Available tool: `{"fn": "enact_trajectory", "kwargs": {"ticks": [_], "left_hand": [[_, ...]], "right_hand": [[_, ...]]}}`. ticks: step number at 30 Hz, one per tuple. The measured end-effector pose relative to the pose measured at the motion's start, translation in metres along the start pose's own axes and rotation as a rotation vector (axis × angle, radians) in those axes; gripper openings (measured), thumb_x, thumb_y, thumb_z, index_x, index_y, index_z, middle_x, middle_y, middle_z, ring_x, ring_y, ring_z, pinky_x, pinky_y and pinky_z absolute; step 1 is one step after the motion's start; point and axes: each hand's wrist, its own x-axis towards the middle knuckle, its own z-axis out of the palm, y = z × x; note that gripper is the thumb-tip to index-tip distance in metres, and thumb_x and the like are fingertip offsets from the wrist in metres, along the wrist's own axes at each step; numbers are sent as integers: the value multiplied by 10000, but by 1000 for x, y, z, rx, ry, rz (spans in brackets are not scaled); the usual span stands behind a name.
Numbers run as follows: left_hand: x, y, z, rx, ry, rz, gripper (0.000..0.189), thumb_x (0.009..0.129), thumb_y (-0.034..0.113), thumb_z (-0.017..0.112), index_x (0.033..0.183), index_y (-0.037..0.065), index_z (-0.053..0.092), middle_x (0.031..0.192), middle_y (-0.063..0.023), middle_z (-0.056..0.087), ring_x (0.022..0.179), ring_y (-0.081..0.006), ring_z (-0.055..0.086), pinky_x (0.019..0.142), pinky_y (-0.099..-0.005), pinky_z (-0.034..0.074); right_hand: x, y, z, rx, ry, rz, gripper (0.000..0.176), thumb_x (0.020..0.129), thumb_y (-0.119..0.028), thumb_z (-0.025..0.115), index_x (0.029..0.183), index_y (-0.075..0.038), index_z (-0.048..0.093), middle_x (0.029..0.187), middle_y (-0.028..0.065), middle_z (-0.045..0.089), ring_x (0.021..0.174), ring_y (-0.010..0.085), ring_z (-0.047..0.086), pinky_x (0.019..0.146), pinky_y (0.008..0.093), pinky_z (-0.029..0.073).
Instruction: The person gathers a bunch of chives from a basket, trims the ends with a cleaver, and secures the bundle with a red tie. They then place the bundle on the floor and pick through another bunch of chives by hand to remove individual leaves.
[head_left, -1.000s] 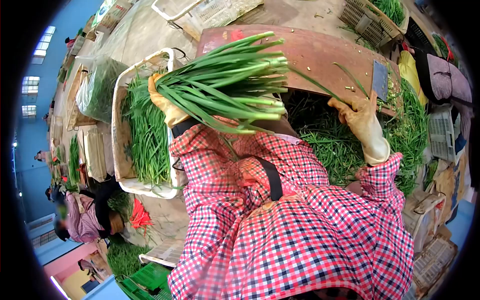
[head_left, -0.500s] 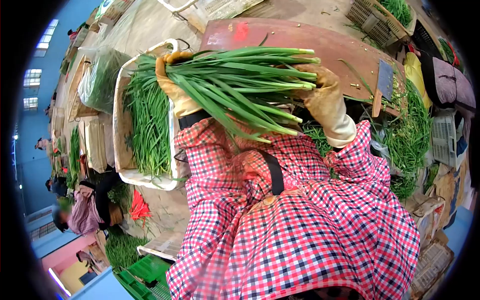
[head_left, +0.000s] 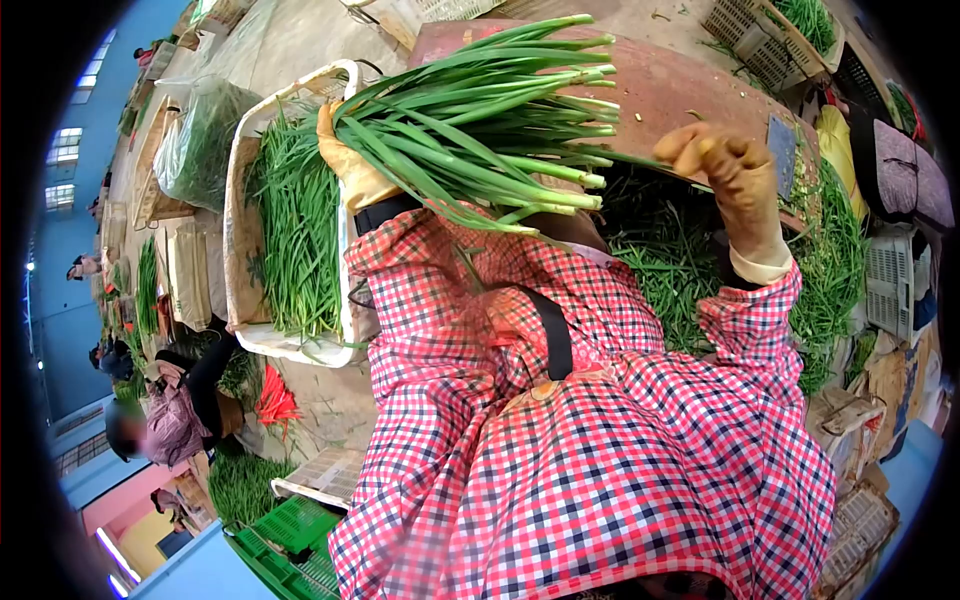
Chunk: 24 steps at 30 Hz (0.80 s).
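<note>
My gloved left hand point(head_left: 352, 165) is closed around the leafy end of a bunch of Chinese chives point(head_left: 480, 120). The bunch fans out to the right, its pale stem ends over the reddish-brown board. Off to the right, my gloved right hand point(head_left: 730, 175) has its fingers pinched together. A thin green chive leaf point(head_left: 635, 160) stretches from the bunch to those fingers. Part of my left hand is hidden by the leaves. Just left of it, more chives point(head_left: 300, 230) lie in a white basket point(head_left: 238, 280).
Partly behind my right hand, a flat grey blade point(head_left: 782, 150) rests on the board point(head_left: 650, 75). Loose green leaves point(head_left: 680, 255) are heaped below the board and on the right. A plastic bag of greens point(head_left: 205, 150) and a green crate point(head_left: 285, 550) are at left.
My right hand has moved right, away from the stem ends, with a leaf trailing from its fingers. The bunch in my left hand has shifted slightly up and left.
</note>
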Motion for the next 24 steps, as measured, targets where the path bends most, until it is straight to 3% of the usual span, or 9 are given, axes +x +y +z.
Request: {"fn": "enact_trajectory", "kwargs": {"ticks": [4, 10, 11, 13, 14, 17, 20, 23, 24], "left_hand": [[9, 5, -14, -10, -77, 48, 307, 897, 364, 563, 829, 81, 661, 851, -138, 695, 757, -278, 659, 742, -432, 558], [-11, 1, -7, -149, -234, -50, 330, 909, 377, 554, 838, 76, 670, 840, -158, 699, 737, -293, 669, 714, -445, 566], [-11, -3, -11, -72, -220, 13, 236, 922, 305, 550, 1015, 88, 543, 964, -166, 654, 839, -285, 649, 773, -430, 558], [-11, -9, -21, 86, -178, 136, 494, 947, 162, 541, 1370, 112, 291, 1212, -180, 564, 1043, -270, 608, 889, -400, 541], [16, -8, -57, -13, -369, 80, 497, 948, 164, 540, 1370, 110, 283, 1213, -182, 561, 1043, -268, 608, 891, -399, 540], [8, -14, -49, -55, -506, 3, 289, 947, 202, 532, 1212, 92, 494, 1108, -149, 627, 995, -251, 627, 863, -390, 550], [-12, -9, -21, -88, -291, -232, 283, 927, 367, 530, 953, 119, 662, 957, -93, 690, 896, -249, 648, 817, -414, 552], [4, -18, -41, -43, -279, -191, 352, 908, 450, 511, 986, 141, 660, 1002, -97, 682, 915, -261, 638, 853, -451, 527], [5, -20, -39, -14, -143, -156, 380, 893, 471, 510, 990, 136, 661, 1024, -99, 676, 954, -282, 622, 895, -488, 498]], "right_hand": [[-4, 15, 23, -170, -109, 230, 443, 896, -335, 665, 1219, -36, 620, 1176, 75, 652, 1129, 159, 561, 975, 313, 425], [9, 30, 66, 71, 33, 264, 497, 865, -267, 708, 1245, 17, 561, 1143, 112, 651, 1037, 170, 604, 916, 282, 478], [13, 27, 73, 90, 30, 276, 500, 860, -243, 716, 1251, 21, 551, 1140, 120, 650, 1034, 171, 606, 907, 280, 486], [18, 14, 88, 68, 89, 359, 492, 847, -141, 722, 1255, 46, 522, 1150, 141, 640, 1013, 177, 631, 891, 275, 514], [19, 14, 87, 154, 79, 341, 452, 854, -121, 709, 1230, 59, 537, 1132, 150, 645, 1001, 182, 639, 877, 274, 523], [21, 36, 82, 97, 55, 131, 359, 866, -83, 687, 1166, 81, 578, 1074, 163, 660, 964, 191, 654, 839, 278, 541], [18, 38, 86, 307, 84, 82, 296, 875, -66, 670, 1124, 81, 607, 1029, 158, 672, 940, 194, 660, 810, 284, 552], [17, 28, 91, 369, 183, 225, 279, 890, -79, 652, 1118, 76, 612, 1038, 144, 675, 922, 189, 658, 806, 289, 554], [16, 32, 90, 375, 189, 213, 280, 893, -84, 650, 1119, 76, 611, 1040, 143, 674, 917, 186, 657, 803, 290, 553]]}}
